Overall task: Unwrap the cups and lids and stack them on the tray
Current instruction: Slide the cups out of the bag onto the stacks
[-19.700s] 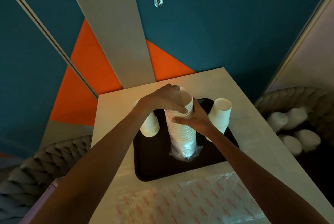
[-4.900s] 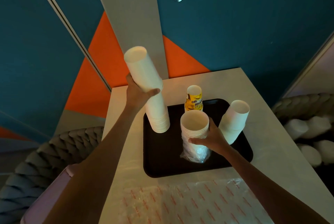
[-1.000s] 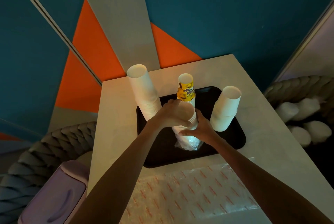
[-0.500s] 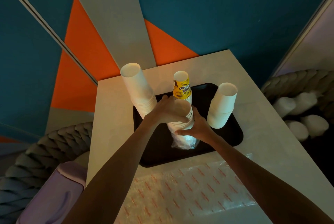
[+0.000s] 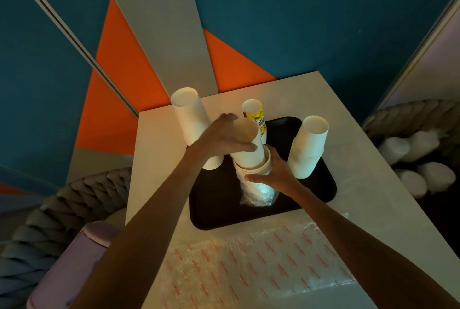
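Your left grip (image 5: 224, 138) is wrapped round the lifted cups (image 5: 247, 151), thumb across the near wall and fingers over the far side just under the rim. Your right grip (image 5: 276, 175) clasps the lower cups (image 5: 254, 171) from the right, thumb in front and fingers curled behind, just above the clear wrapper (image 5: 258, 193) that sits bunched round their base.

Half a second ago your left grip covered the top of one flush stack. Now an upper batch has risen out of it, and its open rim shows beside your knuckles. Its foot is still nested in the lower cups.

The lifted cups point mouth up. Their long axis is close to upright but leans, with the rim toward the upper left and the foot toward the lower right. The lower cups stand mouth up on the black tray (image 5: 316, 191), near its middle.

On the tray's left side stands a tall white stack (image 5: 191, 119), leaning left and taller than it was twenty seconds ago. A shorter white stack (image 5: 308, 149) stands on the right and a yellow printed cup (image 5: 256, 115) at the back. The tray rests on the pale bench (image 5: 361, 171), and a clear sheet with red print (image 5: 261, 266) lies flat just in front of it.
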Demonstrator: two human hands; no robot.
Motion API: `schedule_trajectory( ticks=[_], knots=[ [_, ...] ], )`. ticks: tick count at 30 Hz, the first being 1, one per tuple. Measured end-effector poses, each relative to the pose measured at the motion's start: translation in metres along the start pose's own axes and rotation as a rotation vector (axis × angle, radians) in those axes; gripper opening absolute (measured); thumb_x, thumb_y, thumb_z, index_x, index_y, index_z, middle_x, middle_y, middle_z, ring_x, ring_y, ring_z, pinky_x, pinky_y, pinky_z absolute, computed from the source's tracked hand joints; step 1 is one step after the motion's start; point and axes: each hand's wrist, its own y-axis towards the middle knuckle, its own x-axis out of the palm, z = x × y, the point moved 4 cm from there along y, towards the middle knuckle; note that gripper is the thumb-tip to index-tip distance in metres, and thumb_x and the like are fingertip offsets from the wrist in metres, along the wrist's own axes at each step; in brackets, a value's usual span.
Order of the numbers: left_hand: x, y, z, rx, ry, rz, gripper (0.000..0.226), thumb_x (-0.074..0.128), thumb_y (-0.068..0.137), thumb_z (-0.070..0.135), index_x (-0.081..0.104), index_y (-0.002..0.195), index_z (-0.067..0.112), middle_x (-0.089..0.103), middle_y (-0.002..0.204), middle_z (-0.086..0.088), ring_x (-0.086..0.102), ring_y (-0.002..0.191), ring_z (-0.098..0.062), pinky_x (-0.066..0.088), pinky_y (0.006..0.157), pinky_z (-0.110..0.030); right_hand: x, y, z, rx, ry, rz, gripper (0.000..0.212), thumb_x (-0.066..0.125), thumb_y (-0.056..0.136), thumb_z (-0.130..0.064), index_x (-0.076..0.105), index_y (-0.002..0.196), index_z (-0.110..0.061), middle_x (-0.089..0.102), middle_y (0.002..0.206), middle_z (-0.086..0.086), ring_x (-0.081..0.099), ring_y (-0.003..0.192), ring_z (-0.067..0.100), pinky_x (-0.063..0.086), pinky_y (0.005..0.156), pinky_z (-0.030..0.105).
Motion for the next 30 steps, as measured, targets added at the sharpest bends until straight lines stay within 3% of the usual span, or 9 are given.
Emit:
schedule_trajectory(
  ticks=[3,6,11,18,21,23,25,27,30],
  knots=[
    [-0.021,-0.016,-0.012,-0.021,-0.112,0.026,0.092,0.081,0.069,0.042,0.030,0.142,0.019,0.043,0.136,-0.005,0.044,0.122,-0.020,0.040,0.096,-0.031,-0.002,0.000,0.001,-0.004,0.017,-0.001,0.102,0.088,0.061,-0.028,0.028,0.143,-0.020,0.049,0.137,0.002,0.046,0.127,0.019,0.043,0.101,0.035],
    [-0.030,-0.036,-0.034,-0.086,-0.117,-0.022,0.090,0.080,0.071,0.037,0.026,0.143,0.024,0.039,0.135,-0.003,0.042,0.118,-0.019,0.040,0.091,-0.031,-0.003,0.001,0.004,0.003,0.028,-0.003,0.103,0.089,0.061,-0.026,0.028,0.143,-0.020,0.049,0.137,0.002,0.047,0.126,0.019,0.042,0.102,0.036],
    [-0.020,-0.061,-0.066,-0.183,-0.156,-0.108,0.091,0.082,0.070,0.033,0.024,0.140,0.026,0.034,0.136,-0.004,0.040,0.123,-0.025,0.043,0.101,-0.043,-0.002,0.001,0.006,0.007,0.025,-0.018,0.105,0.090,0.059,-0.024,0.027,0.143,-0.019,0.050,0.135,0.002,0.048,0.124,0.020,0.042,0.102,0.037],
    [0.017,-0.073,-0.080,-0.227,-0.117,-0.368,0.091,0.080,0.071,0.038,0.026,0.142,0.019,0.043,0.135,0.000,0.044,0.117,-0.018,0.043,0.095,-0.031,-0.005,-0.001,0.007,-0.018,0.029,0.003,0.103,0.090,0.058,-0.021,0.029,0.142,-0.017,0.052,0.132,0.003,0.049,0.122,0.020,0.044,0.102,0.042],
    [0.018,-0.072,-0.080,-0.273,-0.193,-0.374,0.095,0.081,0.060,0.048,0.036,0.138,0.018,0.049,0.129,0.001,0.048,0.113,-0.017,0.045,0.096,-0.032,-0.005,-0.001,0.005,-0.031,0.021,0.007,0.104,0.090,0.058,-0.020,0.029,0.142,-0.017,0.052,0.131,0.002,0.049,0.121,0.019,0.044,0.101,0.039],
    [0.006,-0.069,-0.075,-0.272,-0.318,-0.328,0.105,0.079,0.049,0.055,0.037,0.137,0.019,0.050,0.125,0.004,0.049,0.114,-0.016,0.045,0.093,-0.031,-0.005,-0.002,0.005,-0.034,0.019,0.008,0.103,0.090,0.058,-0.020,0.030,0.141,-0.017,0.052,0.130,0.001,0.049,0.120,0.017,0.044,0.101,0.038],
    [-0.014,-0.066,-0.064,-0.238,-0.456,-0.213,0.094,0.083,0.063,0.039,0.032,0.139,0.019,0.048,0.120,0.009,0.047,0.115,-0.014,0.043,0.087,-0.025,-0.004,-0.002,0.003,-0.044,0.014,0.005,0.102,0.090,0.058,-0.020,0.030,0.141,-0.017,0.053,0.130,0.001,0.049,0.120,0.017,0.043,0.101,0.037],
    [-0.043,-0.061,-0.050,-0.161,-0.562,-0.034,0.093,0.082,0.067,0.025,0.026,0.142,0.017,0.045,0.120,0.011,0.045,0.113,-0.010,0.041,0.087,-0.023,-0.003,-0.002,0.001,-0.055,0.002,0.002,0.101,0.090,0.059,-0.018,0.030,0.140,-0.015,0.052,0.129,0.001,0.048,0.120,0.017,0.043,0.101,0.037],
    [-0.085,-0.051,-0.043,-0.066,-0.711,0.341,0.101,0.086,0.063,0.022,0.024,0.142,0.017,0.045,0.127,0.010,0.046,0.113,-0.006,0.042,0.089,-0.022,-0.003,-0.003,0.000,-0.054,0.004,-0.004,0.101,0.090,0.058,-0.015,0.030,0.140,-0.014,0.051,0.124,-0.003,0.048,0.120,0.016,0.042,0.099,0.033]
  ],
)
